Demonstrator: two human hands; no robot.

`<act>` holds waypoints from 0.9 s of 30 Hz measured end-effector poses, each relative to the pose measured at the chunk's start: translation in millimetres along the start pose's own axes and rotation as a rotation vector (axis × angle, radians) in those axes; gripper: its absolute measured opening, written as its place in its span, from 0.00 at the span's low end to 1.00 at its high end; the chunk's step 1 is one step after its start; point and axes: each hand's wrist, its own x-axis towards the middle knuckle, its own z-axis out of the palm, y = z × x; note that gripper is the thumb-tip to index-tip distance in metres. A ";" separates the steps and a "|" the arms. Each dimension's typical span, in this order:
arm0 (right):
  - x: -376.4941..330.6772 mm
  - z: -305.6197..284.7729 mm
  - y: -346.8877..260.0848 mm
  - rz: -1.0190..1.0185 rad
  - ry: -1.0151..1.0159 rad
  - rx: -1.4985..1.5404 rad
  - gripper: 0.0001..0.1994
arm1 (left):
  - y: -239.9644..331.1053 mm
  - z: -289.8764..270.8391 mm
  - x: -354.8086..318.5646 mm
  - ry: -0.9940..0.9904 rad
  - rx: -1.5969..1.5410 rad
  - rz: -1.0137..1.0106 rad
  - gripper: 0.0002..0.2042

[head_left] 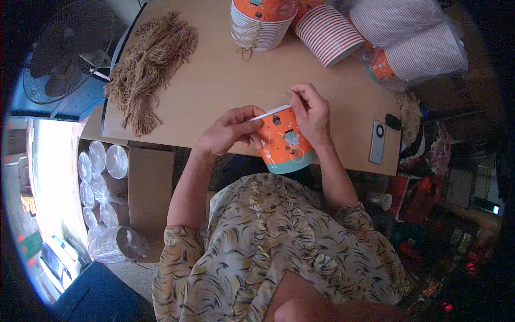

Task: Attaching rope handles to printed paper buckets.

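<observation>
An orange paper bucket [284,138] with cartoon figures, a white rim and a teal band at its base is tilted in front of my chest, over the table's near edge. My left hand [235,129] grips its left side, fingers at the rim. At the upper right of the rim, my right hand [311,110] is closed in a pinch, its wrist beside the bucket's wall. What looks like a short, thin tan cord [287,95] shows at those fingertips. The bucket's inside is mostly hidden. A loose bundle of brown twine [153,64] lies on the table's left.
Striped stacks of paper buckets [330,35] stand along the table's far side, some wrapped in clear plastic [424,48]. A phone [377,142] lies near the right edge. Below left, a cardboard box [150,188] stands beside clear plastic tubs [116,161]. A fan [67,53] is at far left.
</observation>
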 end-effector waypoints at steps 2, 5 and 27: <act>-0.8 1.9 2.8 -0.004 0.006 0.022 0.05 | -0.4 -0.2 0.0 -0.009 -0.021 -0.004 0.13; -1.3 2.1 5.0 0.017 0.001 0.044 0.05 | -2.7 0.0 1.2 0.001 -0.041 -0.019 0.11; -2.2 7.5 -5.1 0.011 -0.001 0.042 0.03 | -10.9 6.8 1.9 0.125 -0.063 0.019 0.08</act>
